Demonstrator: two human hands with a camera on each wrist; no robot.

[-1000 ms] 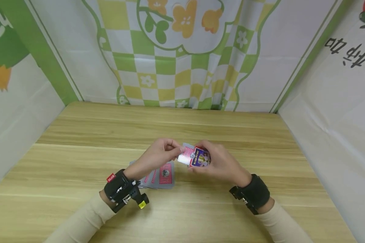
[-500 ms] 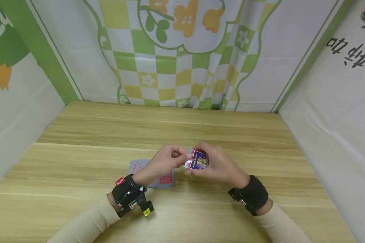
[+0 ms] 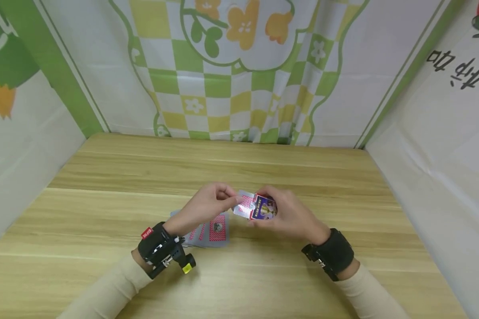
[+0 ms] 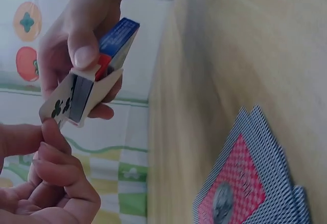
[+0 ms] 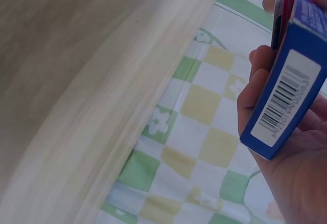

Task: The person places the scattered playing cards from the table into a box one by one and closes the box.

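Note:
My left hand [image 3: 207,207] pinches a playing card [image 3: 244,204] by its outer edge, thumb against finger. The card has a red-and-white patterned back and sticks partway out of a card box [image 3: 265,207]. Black clubs show on its face in the left wrist view, beside the box's raised flap and dark open end. My right hand [image 3: 293,217] grips the box, fingers along one side and thumb along the other. Its blue end with a barcode label [image 5: 287,98] faces the right wrist camera. Below my left forearm, a fanned pile of playing cards [image 3: 218,228] lies back-side up, partly hidden by the wrist.
The wooden table [image 3: 303,168] runs back to a green-and-yellow checked curtain [image 3: 239,97]. White printed cloth walls [image 3: 435,146] stand at both sides. Black camera straps [image 3: 157,248] are round both wrists.
Half a second ago my left hand was up against the box, with little card showing. It has since moved left, and more of the card sticks out. My right hand has hardly moved.

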